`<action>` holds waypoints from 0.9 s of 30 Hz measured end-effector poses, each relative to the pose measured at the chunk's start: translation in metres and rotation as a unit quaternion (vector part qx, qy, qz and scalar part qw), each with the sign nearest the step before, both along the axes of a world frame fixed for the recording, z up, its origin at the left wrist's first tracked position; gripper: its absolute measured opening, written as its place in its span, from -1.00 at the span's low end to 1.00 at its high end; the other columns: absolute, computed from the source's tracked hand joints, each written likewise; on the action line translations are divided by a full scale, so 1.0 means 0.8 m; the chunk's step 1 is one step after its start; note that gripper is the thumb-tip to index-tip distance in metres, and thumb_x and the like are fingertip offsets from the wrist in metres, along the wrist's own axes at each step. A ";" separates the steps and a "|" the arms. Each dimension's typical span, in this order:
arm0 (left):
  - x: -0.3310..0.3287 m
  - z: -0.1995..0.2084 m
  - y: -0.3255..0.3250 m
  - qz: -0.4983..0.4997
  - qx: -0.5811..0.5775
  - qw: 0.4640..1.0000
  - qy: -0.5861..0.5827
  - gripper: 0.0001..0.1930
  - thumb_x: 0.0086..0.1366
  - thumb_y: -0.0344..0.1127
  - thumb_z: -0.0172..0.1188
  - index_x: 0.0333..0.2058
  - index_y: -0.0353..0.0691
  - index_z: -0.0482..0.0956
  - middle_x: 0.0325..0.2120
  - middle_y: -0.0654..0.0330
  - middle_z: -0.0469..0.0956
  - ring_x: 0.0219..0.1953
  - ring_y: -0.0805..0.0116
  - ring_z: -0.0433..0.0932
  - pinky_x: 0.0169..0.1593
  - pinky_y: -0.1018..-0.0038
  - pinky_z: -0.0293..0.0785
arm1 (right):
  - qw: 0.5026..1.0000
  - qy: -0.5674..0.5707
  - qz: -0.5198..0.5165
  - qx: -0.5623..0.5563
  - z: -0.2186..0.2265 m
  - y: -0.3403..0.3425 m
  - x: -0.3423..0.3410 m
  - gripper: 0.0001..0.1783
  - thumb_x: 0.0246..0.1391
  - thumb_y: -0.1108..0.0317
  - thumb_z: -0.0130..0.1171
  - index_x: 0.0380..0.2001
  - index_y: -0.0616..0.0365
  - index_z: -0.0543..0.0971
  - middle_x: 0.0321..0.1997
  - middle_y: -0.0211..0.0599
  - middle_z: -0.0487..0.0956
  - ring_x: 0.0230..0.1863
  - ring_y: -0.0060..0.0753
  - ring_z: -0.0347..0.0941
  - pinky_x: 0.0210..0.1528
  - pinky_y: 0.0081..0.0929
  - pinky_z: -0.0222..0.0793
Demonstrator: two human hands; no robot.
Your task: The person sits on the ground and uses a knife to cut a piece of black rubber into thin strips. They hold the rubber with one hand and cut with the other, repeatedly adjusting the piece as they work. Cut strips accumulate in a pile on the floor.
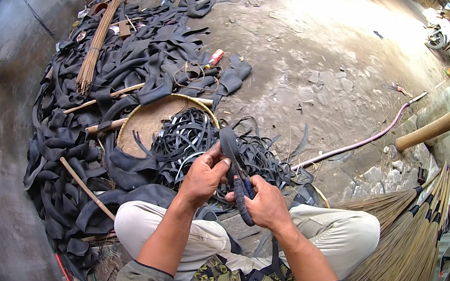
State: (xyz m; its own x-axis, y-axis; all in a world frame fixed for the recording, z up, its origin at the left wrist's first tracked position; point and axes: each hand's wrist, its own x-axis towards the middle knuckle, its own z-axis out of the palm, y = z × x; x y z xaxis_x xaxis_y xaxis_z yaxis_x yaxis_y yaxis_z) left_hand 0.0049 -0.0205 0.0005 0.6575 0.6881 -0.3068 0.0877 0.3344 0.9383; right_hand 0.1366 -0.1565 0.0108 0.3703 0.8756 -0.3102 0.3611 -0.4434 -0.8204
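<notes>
Many strips (188,141) seem cut, sheets (157,66) remain; left hand (205,176) pinches a band (228,140), right hand (265,203) has fingers round scissors (241,198).

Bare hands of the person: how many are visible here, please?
2: the bare left hand, near the picture's centre, holding a flat black rubber strip; the bare right hand, slightly lower and to its right, gripping dark-blue-handled scissors.

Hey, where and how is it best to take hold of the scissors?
Likely by the dark-blue wrapped handles, coming from the lower right, where the right hand grips: the handles slope down that way, while the blades point up-left toward the black strip.
</notes>
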 end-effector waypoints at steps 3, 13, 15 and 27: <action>0.000 0.007 0.004 0.035 -0.047 0.998 -0.014 -0.52 0.47 -0.40 0.07 0.34 -0.19 0.37 -0.14 0.37 0.56 -0.22 0.60 0.51 -0.16 0.53 0.60 | 0.999 0.030 0.001 0.014 0.001 -0.005 0.000 -0.48 0.05 -0.04 0.45 -0.21 0.23 0.64 -0.55 -0.26 0.69 -0.50 -0.45 0.59 -0.40 -0.44 0.39; -0.001 0.003 0.003 0.031 -0.043 0.999 0.009 -0.45 0.44 -0.43 0.09 0.38 -0.28 0.29 -0.27 0.40 0.47 -0.28 0.66 0.46 -0.22 0.61 0.57 | 0.996 -0.075 0.005 0.053 -0.001 0.001 -0.001 -0.21 -0.13 -0.30 0.50 -0.21 0.28 0.60 -0.45 -0.02 0.63 -0.41 0.04 0.62 -0.32 -0.23 0.46; 0.000 0.003 -0.001 0.011 -0.029 1.000 -0.003 -0.43 0.44 -0.41 0.10 0.39 -0.28 0.27 -0.27 0.42 0.45 -0.29 0.68 0.42 -0.24 0.66 0.50 | 0.998 -0.053 -0.001 0.025 0.002 -0.001 0.002 -0.21 -0.12 -0.37 0.44 -0.31 0.26 0.60 -0.47 0.01 0.65 -0.35 0.10 0.64 -0.29 -0.14 0.49; -0.006 0.007 0.011 0.046 -0.048 0.997 -0.029 -0.62 0.48 -0.39 0.06 0.23 -0.27 0.42 -0.18 0.35 0.55 -0.25 0.61 0.58 -0.25 0.53 0.65 | 0.993 -0.097 0.012 0.061 -0.007 -0.003 -0.003 -0.27 -0.11 -0.30 0.49 -0.30 0.24 0.61 -0.50 -0.06 0.64 -0.44 -0.03 0.64 -0.35 -0.22 0.46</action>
State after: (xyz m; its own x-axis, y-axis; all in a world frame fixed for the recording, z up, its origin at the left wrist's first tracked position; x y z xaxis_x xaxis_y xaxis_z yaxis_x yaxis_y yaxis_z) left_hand 0.0002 -0.0117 0.0058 0.6111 0.7161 -0.3372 -0.0021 0.4275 0.9040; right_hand 0.1338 -0.1591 0.0050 0.3922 0.9112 -0.1263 0.5266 -0.3350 -0.7813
